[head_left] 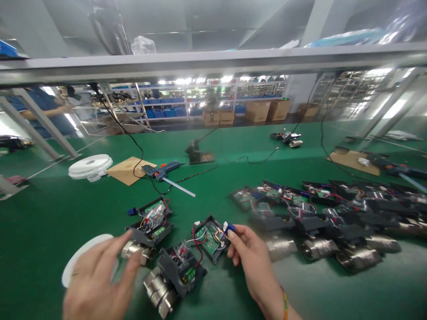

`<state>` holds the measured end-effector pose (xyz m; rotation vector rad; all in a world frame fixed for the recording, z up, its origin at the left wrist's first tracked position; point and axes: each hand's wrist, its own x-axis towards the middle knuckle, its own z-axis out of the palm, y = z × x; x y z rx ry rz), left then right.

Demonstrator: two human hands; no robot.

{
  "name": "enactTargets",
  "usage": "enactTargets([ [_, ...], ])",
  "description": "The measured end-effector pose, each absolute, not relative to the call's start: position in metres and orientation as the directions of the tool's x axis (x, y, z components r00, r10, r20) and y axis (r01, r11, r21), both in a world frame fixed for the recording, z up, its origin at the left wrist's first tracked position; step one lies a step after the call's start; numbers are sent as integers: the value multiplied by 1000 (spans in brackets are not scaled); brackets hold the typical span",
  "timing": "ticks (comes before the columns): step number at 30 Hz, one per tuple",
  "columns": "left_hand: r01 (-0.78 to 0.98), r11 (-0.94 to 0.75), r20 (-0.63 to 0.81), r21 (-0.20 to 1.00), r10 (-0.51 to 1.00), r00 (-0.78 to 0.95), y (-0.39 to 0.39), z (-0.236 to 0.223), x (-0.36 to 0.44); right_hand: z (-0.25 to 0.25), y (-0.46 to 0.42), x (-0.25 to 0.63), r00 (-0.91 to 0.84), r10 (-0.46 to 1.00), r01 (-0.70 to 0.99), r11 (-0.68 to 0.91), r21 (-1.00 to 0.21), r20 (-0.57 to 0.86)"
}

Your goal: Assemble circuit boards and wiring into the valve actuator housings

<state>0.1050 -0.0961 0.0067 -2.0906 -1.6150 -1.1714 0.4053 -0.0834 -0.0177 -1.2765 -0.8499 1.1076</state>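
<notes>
My right hand (251,255) pinches a small blue part with a white end (229,227) between thumb and fingers. It is over the right edge of an open dark housing with a green circuit board (209,239). Red, black and white wires run from that board to a dark valve body (183,269) with a metal pipe fitting (159,291). My left hand (100,275) has its fingers spread and holds nothing, close to another metal fitting (138,252). That fitting belongs to a second open unit (152,222); whether my fingertips touch it I cannot tell.
Several similar open units (310,213) lie in rows at the right. A glue gun (163,173) rests by a brown board (128,171). White discs (90,166) are at left, and a white round piece (75,262) lies partly behind my left hand. A shelf edge (213,62) crosses above.
</notes>
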Motion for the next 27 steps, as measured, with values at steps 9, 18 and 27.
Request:
enactTargets([
  [9,818,-551,575,163,727,375,-109,14,260,-12,-83,410,221,975,-109,-10,-994,-34],
  [18,913,-407,425,-37,820,383,-110,2,276,-1,-74,427,22,995,138,98,-986,102],
  [27,825,-565,541,-18,688,484,-117,-12,234,19,-80,435,-196,956,429,283,-858,217],
])
